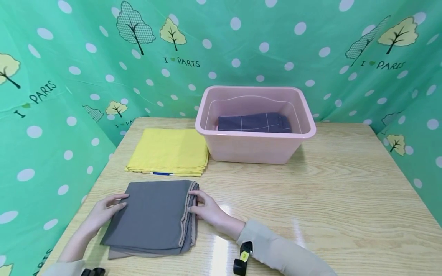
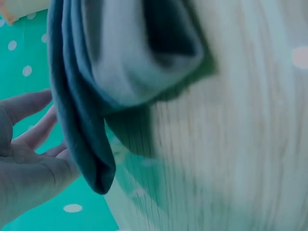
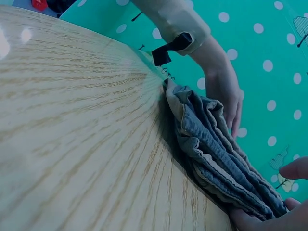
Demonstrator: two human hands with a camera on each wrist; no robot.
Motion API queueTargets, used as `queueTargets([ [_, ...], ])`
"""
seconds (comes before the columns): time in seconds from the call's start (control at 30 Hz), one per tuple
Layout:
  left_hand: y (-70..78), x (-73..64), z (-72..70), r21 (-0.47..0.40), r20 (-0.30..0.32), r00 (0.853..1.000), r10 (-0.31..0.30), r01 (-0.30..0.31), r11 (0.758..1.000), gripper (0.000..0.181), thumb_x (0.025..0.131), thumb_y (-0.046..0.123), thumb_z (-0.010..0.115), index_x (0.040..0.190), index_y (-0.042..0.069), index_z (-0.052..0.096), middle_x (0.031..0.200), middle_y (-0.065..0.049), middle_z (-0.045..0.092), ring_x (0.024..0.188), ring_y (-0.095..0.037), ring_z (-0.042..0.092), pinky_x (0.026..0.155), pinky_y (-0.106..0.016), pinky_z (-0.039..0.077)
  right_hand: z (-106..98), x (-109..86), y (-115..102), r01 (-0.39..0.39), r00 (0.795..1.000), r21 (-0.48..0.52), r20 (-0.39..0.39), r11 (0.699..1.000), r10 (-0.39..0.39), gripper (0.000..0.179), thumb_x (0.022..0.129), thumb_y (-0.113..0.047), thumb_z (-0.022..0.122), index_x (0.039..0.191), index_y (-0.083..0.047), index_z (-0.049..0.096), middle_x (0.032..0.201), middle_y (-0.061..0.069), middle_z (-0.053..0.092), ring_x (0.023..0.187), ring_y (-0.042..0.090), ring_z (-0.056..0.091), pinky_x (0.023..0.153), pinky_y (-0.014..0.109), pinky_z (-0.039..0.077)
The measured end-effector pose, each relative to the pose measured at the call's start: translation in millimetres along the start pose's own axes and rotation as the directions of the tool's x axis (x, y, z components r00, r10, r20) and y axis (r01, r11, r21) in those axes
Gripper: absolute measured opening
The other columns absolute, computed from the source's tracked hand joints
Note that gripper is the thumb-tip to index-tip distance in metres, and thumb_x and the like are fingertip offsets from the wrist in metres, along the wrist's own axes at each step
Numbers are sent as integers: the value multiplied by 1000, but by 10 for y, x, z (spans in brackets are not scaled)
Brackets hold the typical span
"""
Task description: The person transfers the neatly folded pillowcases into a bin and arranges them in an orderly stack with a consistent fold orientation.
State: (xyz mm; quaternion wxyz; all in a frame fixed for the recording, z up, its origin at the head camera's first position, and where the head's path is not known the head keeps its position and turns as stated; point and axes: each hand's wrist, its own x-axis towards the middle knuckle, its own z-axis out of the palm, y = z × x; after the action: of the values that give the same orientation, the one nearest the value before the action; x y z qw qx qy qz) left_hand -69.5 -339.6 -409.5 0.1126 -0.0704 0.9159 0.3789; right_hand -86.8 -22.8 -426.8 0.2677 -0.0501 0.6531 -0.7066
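Note:
A folded dark grey cloth (image 1: 152,214) with paler inner layers lies on the near left of the table. My left hand (image 1: 105,209) is at its left edge, thumb and index fingertips on the fabric. In the left wrist view, fairly straight fingers (image 2: 41,125) reach up to the cloth's folded side. At the right edge, my right hand (image 1: 210,209) holds the stacked layers, with thumb and index finger over the top. The right wrist view shows those layers (image 3: 207,144) edge-on, and the hand (image 3: 274,221) around their near end.
A folded yellow cloth (image 1: 170,149) lies just behind the grey one. Beside it, a pink plastic tub (image 1: 248,147) stands at the back, with a folded navy checked cloth (image 1: 253,122) inside. A green dotted curtain (image 1: 238,46) surrounds the wooden table (image 1: 331,191).

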Motion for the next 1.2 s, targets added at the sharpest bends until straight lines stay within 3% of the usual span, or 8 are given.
queueTargets([
  [0.1, -7, 2, -21, -43, 28, 999, -27, 29, 999, 52, 88, 29, 54, 125, -6, 43, 108, -20, 55, 81, -9, 51, 62, -25, 44, 3, 9, 3, 19, 1000, -29, 10, 999, -19, 51, 78, -2, 58, 127, -12, 46, 114, 17, 48, 85, 19, 57, 65, 32, 51],
  [0.2, -11, 2, -41, -89, 79, 995, -59, 66, 994, 56, 87, 32, 55, 127, -4, 41, 108, -16, 54, 79, -7, 51, 64, -27, 45, 11, 24, 10, 50, 999, -87, 13, 995, -49, 50, 77, -3, 61, 125, -13, 49, 110, 14, 50, 88, 19, 55, 69, 30, 49],
  [0.4, -41, 3, -57, -134, 152, 984, -92, 113, 985, 60, 85, 34, 57, 130, -1, 40, 128, -31, 36, 101, -27, 51, 73, -31, 45, 29, 33, 26, 72, 997, -195, 28, 978, -68, 50, 77, -5, 63, 125, -12, 50, 130, 13, 41, 115, 24, 40, 91, 35, 38],
  [0.53, -63, 0, -64, -150, 165, 984, -70, 95, 984, 62, 83, 31, 61, 131, 0, 39, 138, -33, 18, 122, -46, 24, 90, -47, 36, 36, 35, 32, 87, 996, -221, 34, 971, -82, 51, 76, -4, 63, 125, -12, 49, 132, 14, 39, 120, 26, 36, 97, 39, 32],
  [0.67, -86, 1, -73, -191, 182, 982, -49, 84, 978, 64, 81, 27, 63, 132, 0, 37, 141, -30, 10, 125, -51, 9, 95, -58, 22, 47, 37, 36, 94, 996, -253, 28, 963, -90, 52, 75, -4, 65, 124, -13, 49, 132, 14, 39, 122, 28, 34, 99, 43, 29],
  [0.93, -121, -11, -96, -185, 183, 983, -27, 62, 981, 62, 81, 26, 64, 133, 6, 38, 143, -25, 10, 125, -49, 10, 89, -32, 36, 84, 46, 43, 62, 998, -261, 7, 963, -63, 55, 74, -1, 66, 124, -14, 47, 134, 14, 36, 116, 28, 38, 95, 42, 32],
  [1.07, -108, -18, -91, -216, 172, 985, -13, 50, 975, 61, 81, 24, 64, 133, 7, 38, 143, -26, 11, 125, -51, 9, 94, -45, 31, 96, 52, 47, 64, 997, -252, -16, 966, -70, 55, 72, 3, 66, 122, -14, 49, 135, 15, 34, 123, 29, 31, 98, 46, 28],
  [1.2, -97, -28, -94, -225, 164, 986, -10, 47, 973, 60, 81, 24, 63, 134, 8, 39, 143, -25, 12, 125, -50, 9, 93, -43, 32, 96, 55, 50, 54, 997, -237, -38, 970, -65, 55, 70, 7, 65, 119, -14, 51, 136, 15, 34, 125, 32, 28, 99, 48, 26],
])
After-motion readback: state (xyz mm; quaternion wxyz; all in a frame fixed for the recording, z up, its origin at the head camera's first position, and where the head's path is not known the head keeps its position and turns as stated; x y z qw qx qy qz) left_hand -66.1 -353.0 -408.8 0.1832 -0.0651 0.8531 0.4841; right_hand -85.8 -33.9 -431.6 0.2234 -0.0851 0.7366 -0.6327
